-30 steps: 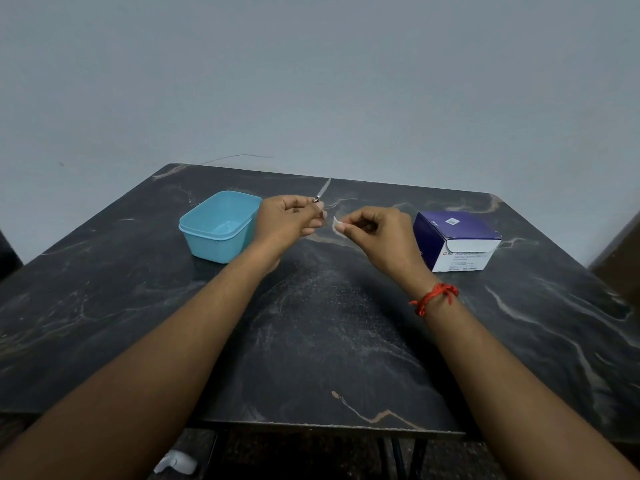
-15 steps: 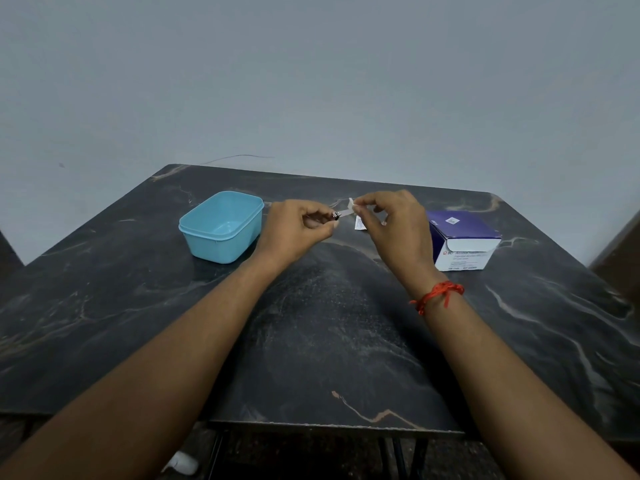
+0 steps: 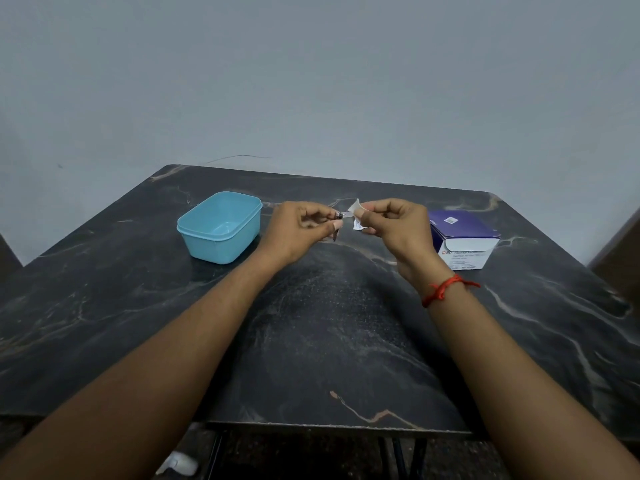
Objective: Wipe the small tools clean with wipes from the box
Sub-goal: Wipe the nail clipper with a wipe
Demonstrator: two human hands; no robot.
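While a blue tub sits at the left of the worktop, a person's left hand curls its fingers round a small metal tool, held in the air between tub and box. The right hand pinches a white wipe against the tool's free end. The purple box stands just to its right. Both grips look slight: a hard rub could pull the tool loose and drop it, or the wipe could slip off. If the tool's end is sharp, it might nick a fingertip.
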